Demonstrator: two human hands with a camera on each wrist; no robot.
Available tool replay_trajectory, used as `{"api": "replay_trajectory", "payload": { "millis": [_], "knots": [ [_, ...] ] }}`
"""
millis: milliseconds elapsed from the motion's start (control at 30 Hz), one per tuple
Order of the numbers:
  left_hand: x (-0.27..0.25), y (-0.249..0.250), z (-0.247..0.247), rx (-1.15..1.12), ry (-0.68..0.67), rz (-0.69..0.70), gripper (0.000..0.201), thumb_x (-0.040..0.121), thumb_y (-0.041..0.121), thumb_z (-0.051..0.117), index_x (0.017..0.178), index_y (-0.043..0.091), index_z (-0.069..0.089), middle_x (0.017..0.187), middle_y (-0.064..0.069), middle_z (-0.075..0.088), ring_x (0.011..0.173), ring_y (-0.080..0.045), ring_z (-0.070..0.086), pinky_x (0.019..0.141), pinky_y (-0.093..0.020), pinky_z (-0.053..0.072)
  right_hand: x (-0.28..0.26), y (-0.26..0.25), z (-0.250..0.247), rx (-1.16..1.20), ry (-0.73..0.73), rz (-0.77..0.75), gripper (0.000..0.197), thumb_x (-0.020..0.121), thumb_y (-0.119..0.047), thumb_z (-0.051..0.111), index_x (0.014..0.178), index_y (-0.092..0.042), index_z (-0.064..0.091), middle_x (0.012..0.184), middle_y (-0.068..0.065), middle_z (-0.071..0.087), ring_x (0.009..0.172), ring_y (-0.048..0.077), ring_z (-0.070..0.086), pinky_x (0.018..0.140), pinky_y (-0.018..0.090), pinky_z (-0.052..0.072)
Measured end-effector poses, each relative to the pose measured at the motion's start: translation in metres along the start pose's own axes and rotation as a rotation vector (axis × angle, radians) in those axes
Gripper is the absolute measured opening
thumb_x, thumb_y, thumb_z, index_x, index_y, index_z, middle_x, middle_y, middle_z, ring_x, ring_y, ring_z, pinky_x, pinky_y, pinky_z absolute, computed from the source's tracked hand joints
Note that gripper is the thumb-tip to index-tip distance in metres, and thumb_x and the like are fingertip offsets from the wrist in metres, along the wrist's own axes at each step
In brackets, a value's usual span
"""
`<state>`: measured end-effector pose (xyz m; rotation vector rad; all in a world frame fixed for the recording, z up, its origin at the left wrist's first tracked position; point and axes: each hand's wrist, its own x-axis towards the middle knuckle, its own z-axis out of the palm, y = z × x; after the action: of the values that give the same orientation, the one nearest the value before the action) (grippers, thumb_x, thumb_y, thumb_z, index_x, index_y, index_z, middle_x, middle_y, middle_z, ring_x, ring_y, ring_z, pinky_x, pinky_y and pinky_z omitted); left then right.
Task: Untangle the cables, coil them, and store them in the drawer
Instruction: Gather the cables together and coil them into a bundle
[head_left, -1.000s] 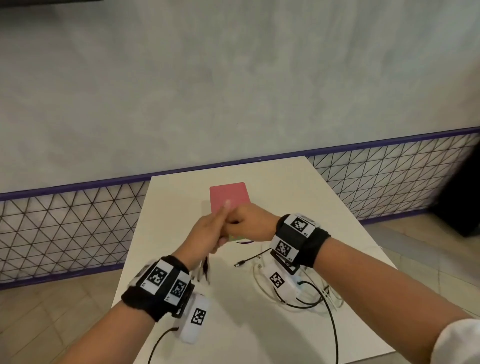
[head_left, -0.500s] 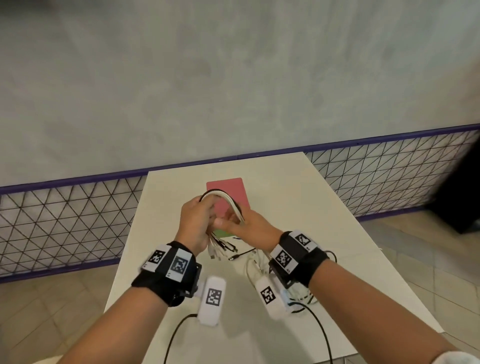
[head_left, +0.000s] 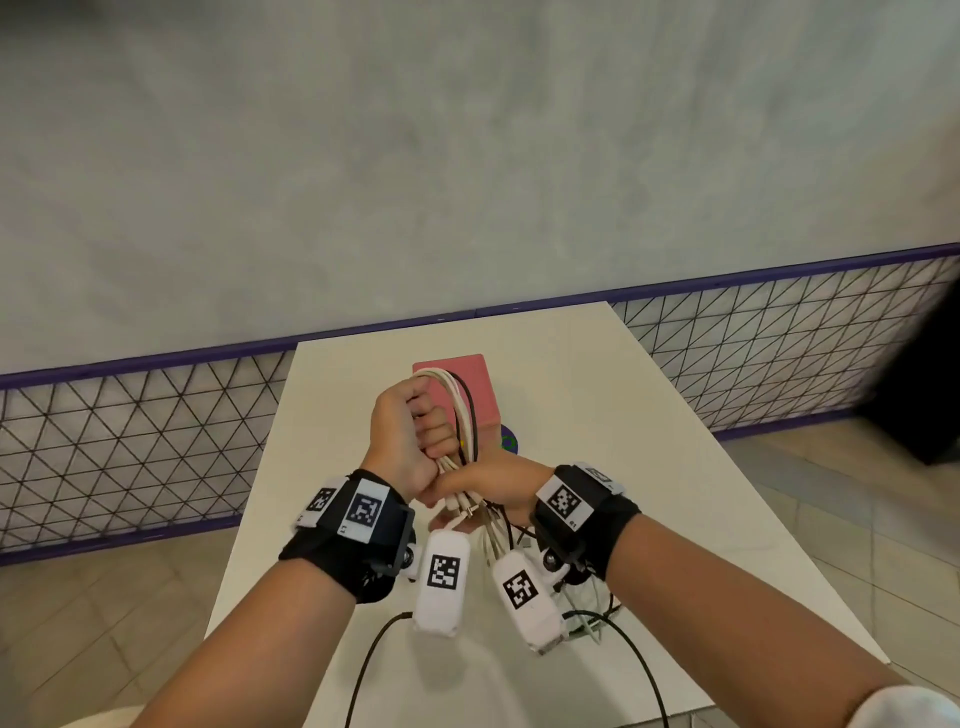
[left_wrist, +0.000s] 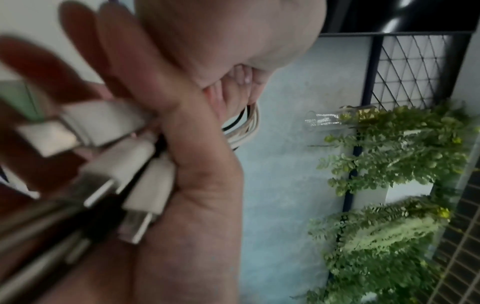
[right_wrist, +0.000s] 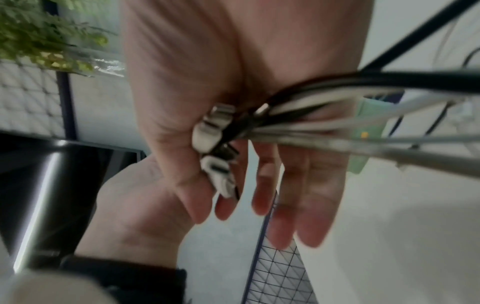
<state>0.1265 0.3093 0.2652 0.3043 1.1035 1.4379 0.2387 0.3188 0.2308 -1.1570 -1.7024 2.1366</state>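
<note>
A bundle of white and black cables stands looped upright above the white table. My left hand grips its middle in a fist, and the loop sticks out above it. The white plugs hang out below the fist and show large in the left wrist view as white plugs. My right hand lies just under the left, its straight fingers spread behind the plugs. Loose strands trail down from the right palm.
A red box sits on the table behind the hands, with a small green and purple item at its near side. More loose cables lie on the table under my right wrist. A purple-framed mesh fence runs behind the table.
My left hand has turned and closed into a fist round the looped bundle, lifting it upright. The right hand has dropped from the loop to the plug ends below. Both hands came nearer.
</note>
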Motion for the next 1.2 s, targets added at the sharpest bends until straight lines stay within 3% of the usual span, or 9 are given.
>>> {"api": "replay_trajectory", "payload": {
  "millis": [267, 367, 500, 567, 700, 833, 933, 1033, 1200],
  "knots": [
    [0.005, -0.002, -0.003, -0.149, -0.032, 0.065, 0.049, 0.090, 0.022, 0.044, 0.044, 0.023, 0.026, 0.036, 0.007, 0.018, 0.029, -0.009, 0.014, 0.036, -0.020, 0.011, 0.001, -0.001, 0.006, 0.023, 0.168, 0.004, 0.025, 0.076, -0.008, 0.060, 0.056, -0.012, 0.046, 0.053, 0.005, 0.044, 0.035, 0.013, 0.028, 0.042, 0.018, 0.018],
    [0.008, 0.003, -0.010, 0.075, -0.144, 0.049, 0.043, 0.088, 0.020, 0.043, 0.046, 0.020, 0.033, 0.045, 0.002, 0.027, 0.039, -0.014, 0.026, 0.043, -0.025, 0.027, -0.001, 0.001, 0.002, -0.030, 0.231, 0.009, 0.030, 0.072, -0.008, 0.059, 0.049, -0.012, 0.040, 0.048, 0.005, 0.039, 0.033, 0.014, 0.021, 0.042, 0.018, 0.016],
    [0.003, 0.035, -0.022, 0.449, -0.311, 0.122, 0.027, 0.086, 0.015, 0.041, 0.068, 0.006, 0.059, 0.054, -0.004, 0.055, 0.055, -0.019, 0.051, 0.073, -0.036, 0.045, -0.007, 0.003, -0.009, -0.159, 0.196, 0.076, 0.025, 0.068, -0.010, 0.059, 0.049, -0.011, 0.042, 0.045, 0.003, 0.038, 0.034, 0.015, 0.022, 0.045, 0.023, 0.017],
    [-0.004, 0.048, -0.021, 0.679, -0.395, 0.096, 0.035, 0.093, 0.029, 0.045, 0.070, 0.010, 0.062, 0.050, 0.001, 0.053, 0.055, -0.017, 0.048, 0.071, -0.034, 0.042, -0.008, 0.005, -0.008, -0.216, 0.163, 0.095, 0.020, 0.066, -0.013, 0.061, 0.053, -0.010, 0.046, 0.051, 0.007, 0.038, 0.035, 0.016, 0.024, 0.045, 0.022, 0.020],
    [-0.004, 0.044, -0.011, 1.008, -0.205, 0.177, 0.050, 0.088, 0.055, 0.053, 0.058, 0.015, 0.057, 0.045, 0.006, 0.049, 0.052, -0.014, 0.043, 0.063, -0.027, 0.038, -0.007, 0.008, -0.002, -0.226, 0.145, 0.074, 0.024, 0.070, -0.010, 0.060, 0.052, -0.008, 0.045, 0.040, 0.002, 0.039, 0.030, 0.014, 0.025, 0.041, 0.016, 0.022],
    [0.009, 0.033, -0.025, 0.603, -0.128, 0.163, 0.047, 0.091, 0.051, 0.051, 0.063, 0.014, 0.062, 0.058, -0.003, 0.052, 0.058, -0.018, 0.048, 0.069, -0.035, 0.044, -0.008, 0.009, -0.009, -0.123, 0.181, -0.004, 0.028, 0.071, -0.008, 0.061, 0.050, -0.009, 0.043, 0.044, 0.004, 0.039, 0.031, 0.014, 0.023, 0.043, 0.020, 0.019],
    [0.007, 0.015, -0.028, 0.346, -0.103, 0.118, 0.040, 0.101, 0.034, 0.039, 0.075, 0.011, 0.060, 0.059, -0.003, 0.056, 0.050, -0.014, 0.056, 0.051, -0.025, 0.051, -0.009, 0.009, -0.017, -0.067, 0.202, -0.016, 0.030, 0.071, -0.007, 0.061, 0.048, -0.009, 0.042, 0.042, 0.002, 0.040, 0.032, 0.015, 0.021, 0.044, 0.020, 0.017],
    [0.004, 0.000, -0.028, 0.202, -0.075, 0.072, 0.038, 0.102, 0.030, 0.035, 0.075, 0.013, 0.056, 0.063, -0.001, 0.047, 0.046, -0.011, 0.046, 0.041, -0.022, 0.042, -0.007, 0.010, -0.019, -0.036, 0.233, -0.011, 0.030, 0.072, -0.014, 0.065, 0.050, -0.010, 0.044, 0.048, 0.005, 0.041, 0.033, 0.016, 0.022, 0.044, 0.020, 0.018],
    [0.001, -0.010, -0.028, 0.081, -0.104, 0.035, 0.044, 0.100, 0.042, 0.034, 0.074, 0.012, 0.053, 0.055, -0.001, 0.034, 0.049, -0.013, 0.028, 0.049, -0.026, 0.026, -0.003, 0.015, -0.014, -0.034, 0.260, -0.075, 0.030, 0.077, -0.034, 0.071, 0.079, -0.012, 0.051, 0.060, 0.012, 0.037, 0.033, 0.012, 0.022, 0.041, 0.017, 0.020]
  ]
}}
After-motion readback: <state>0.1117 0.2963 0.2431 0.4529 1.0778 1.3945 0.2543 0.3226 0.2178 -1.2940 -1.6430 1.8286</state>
